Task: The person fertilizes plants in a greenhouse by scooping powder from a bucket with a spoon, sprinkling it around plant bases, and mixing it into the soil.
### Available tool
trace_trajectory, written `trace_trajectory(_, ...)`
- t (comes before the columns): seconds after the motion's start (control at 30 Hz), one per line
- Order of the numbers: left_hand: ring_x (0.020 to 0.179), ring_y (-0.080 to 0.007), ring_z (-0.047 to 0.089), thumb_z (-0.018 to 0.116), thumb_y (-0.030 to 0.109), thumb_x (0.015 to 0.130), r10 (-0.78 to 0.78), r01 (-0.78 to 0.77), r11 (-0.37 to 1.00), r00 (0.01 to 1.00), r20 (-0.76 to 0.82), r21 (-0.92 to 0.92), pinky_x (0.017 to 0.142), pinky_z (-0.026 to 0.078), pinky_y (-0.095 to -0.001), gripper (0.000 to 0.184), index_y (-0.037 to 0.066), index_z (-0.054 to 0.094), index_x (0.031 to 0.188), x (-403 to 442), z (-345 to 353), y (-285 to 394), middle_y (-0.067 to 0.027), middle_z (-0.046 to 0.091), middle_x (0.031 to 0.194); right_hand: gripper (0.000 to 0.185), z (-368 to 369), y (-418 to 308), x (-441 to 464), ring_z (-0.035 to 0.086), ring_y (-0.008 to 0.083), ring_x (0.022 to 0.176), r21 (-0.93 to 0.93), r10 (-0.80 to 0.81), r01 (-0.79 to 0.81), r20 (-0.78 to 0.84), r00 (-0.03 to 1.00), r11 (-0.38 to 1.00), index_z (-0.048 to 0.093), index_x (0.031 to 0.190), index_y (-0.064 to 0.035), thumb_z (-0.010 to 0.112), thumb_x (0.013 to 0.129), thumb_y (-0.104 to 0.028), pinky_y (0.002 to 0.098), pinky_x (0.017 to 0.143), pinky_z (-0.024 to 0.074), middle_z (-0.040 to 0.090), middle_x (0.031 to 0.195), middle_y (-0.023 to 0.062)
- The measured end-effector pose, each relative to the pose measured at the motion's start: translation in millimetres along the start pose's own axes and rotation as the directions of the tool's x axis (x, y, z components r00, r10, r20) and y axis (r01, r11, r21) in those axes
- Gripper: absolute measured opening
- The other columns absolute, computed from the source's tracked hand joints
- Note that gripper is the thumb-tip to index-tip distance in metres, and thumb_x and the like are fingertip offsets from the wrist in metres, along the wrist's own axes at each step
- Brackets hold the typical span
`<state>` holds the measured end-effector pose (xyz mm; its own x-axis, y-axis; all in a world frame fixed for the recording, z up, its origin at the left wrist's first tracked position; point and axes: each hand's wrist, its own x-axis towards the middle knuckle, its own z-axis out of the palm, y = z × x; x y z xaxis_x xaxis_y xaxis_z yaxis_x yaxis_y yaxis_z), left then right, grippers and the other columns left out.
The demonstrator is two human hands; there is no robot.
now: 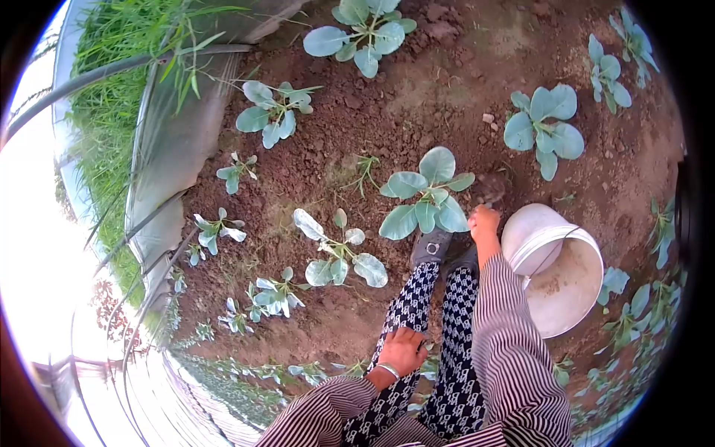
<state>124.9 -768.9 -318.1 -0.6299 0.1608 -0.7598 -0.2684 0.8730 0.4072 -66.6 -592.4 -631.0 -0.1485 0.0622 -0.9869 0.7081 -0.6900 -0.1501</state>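
My left hand lies flat on my patterned trouser leg, fingers stretched out, a bracelet at its wrist. My right hand reaches down to the soil, between a broad-leaved, cabbage-like plant and a white bucket. Its fingers are curled closed; whatever they hold is hidden. Just beyond them is a blurred brown patch that I cannot make out. The bucket is tipped, its mouth turned toward me and soil stains inside. My shoe stands close against the plant's lower leaves.
Similar plants grow in the soil around me, among them one at the upper right and a pale-leaved one at the left. A small green weed stands between plants. Plastic sheeting and curved poles border the left side.
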Motion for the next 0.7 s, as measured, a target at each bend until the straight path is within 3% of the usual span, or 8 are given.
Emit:
trace_trajectory(0.03,0.1,-0.0246,0.053,0.055,0.029,0.079,-0.01,0.01,1.0,1.0,0.013,0.013,0.086,0.042,-0.0416,0.026,0.01,0.062,0.096,1.7,-1.1,-0.1,-0.0083,0.061,0.097,0.014,3.1,-6.9,-25.5,0.044,0.0186,0.045,0.241,0.114,-0.174,0.243,0.963,0.955,0.047,0.076,-0.0073,0.059,0.081,-0.013,0.0318,0.036,0.0319,0.044,0.058,0.0059)
trace_trajectory(0.07,0.1,-0.0247,0.053,0.055,0.028,0.079,-0.02,0.019,1.0,0.999,0.031,0.025,0.086,0.042,-0.0418,0.026,0.01,0.062,0.095,2.2,-0.7,0.2,-0.0086,0.06,0.097,0.01,15.0,10.5,-22.9,0.044,0.0186,0.042,-0.162,-0.27,0.262,-0.034,0.962,0.951,0.046,0.077,-0.0053,0.055,0.082,-0.008,0.0295,0.036,0.0314,0.047,0.059,0.0091)
trace_trajectory(0.17,0.098,-0.0253,0.053,0.052,0.028,0.08,0.009,-0.009,0.998,1.0,0.012,0.064,0.083,0.042,-0.0418,0.025,0.009,0.061,0.093,3.7,-5.9,4.2,-0.009,0.061,0.094,0.009,-12.1,3.3,3.7,0.041,0.0185,0.04,0.126,-0.096,0.091,0.034,0.995,0.988,0.046,0.079,-0.0063,0.053,0.082,-0.003,0.0291,0.035,0.0304,0.046,0.059,0.0074)
trace_trajectory(0.2,0.098,-0.0253,0.053,0.052,0.029,0.08,0.007,-0.009,0.997,1.0,0.019,0.081,0.083,0.042,-0.042,0.025,0.009,0.061,0.093,4.1,-5.4,4.7,-0.009,0.061,0.094,0.011,5.1,-0.8,-29.8,0.038,0.0138,0.04,-0.188,-0.292,0.264,-0.143,0.946,0.946,0.051,0.093,-0.0055,0.053,0.082,-0.003,0.0267,0.035,0.0306,0.046,0.061,0.0038)
trace_trajectory(0.27,0.099,-0.0252,0.053,0.052,0.028,0.08,0.005,-0.005,0.996,1.0,0.008,0.088,0.083,0.042,-0.0424,0.025,0.008,0.06,0.093,1.9,-1.9,5.6,-0.0086,0.061,0.093,0.034,-15.7,-3.5,-47.1,0.037,0.0126,0.039,-0.402,-0.537,0.511,0.055,0.842,0.76,0.048,0.114,-0.0064,0.053,0.081,-0.001,0.0275,0.034,0.0298,0.045,0.063,0.0027)
trace_trajectory(0.33,0.102,-0.0256,0.053,0.052,0.028,0.08,-0.044,0.041,0.995,0.998,0.035,0.087,0.086,0.042,-0.0433,0.026,0.008,0.06,0.096,2.3,-2.9,9.5,-0.0094,0.061,0.097,0.057,6.8,-26.0,-153.7,0.037,0.0081,0.041,-0.424,-0.385,0.418,0.165,0.908,0.804,0.039,0.136,-0.0092,0.052,0.081,0.0,0.0228,0.035,0.0298,0.044,0.067,0.0003)
trace_trajectory(0.5,0.098,-0.0286,0.058,0.056,0.03,0.077,-0.188,0.174,0.977,0.976,0.11,0.122,0.082,0.046,-0.0437,0.027,0.009,0.063,0.092,16.3,-12.2,23.8,-0.0131,0.063,0.095,0.026,-69.7,-34.0,-290.3,0.035,0.0041,0.045,-0.264,-0.393,0.447,0.232,0.89,0.855,0.049,0.115,-0.0067,0.05,0.09,-0.013,0.02,0.037,0.0289,0.044,0.068,-0.0016)
trace_trajectory(0.7,0.097,-0.0294,0.06,0.065,0.026,0.075,-0.048,0.056,0.996,0.993,-0.111,0.075,0.084,0.048,-0.0395,0.03,0.01,0.065,0.101,14.7,-82.1,41.3,-0.0129,0.065,0.1,0.02,-208.0,-34.9,-407.3,0.039,0.0034,0.045,-0.526,-0.463,0.397,0.007,0.886,0.752,0.052,0.111,-0.0059,0.049,0.094,-0.016,0.0186,0.038,0.0307,0.048,0.065,-0.002)
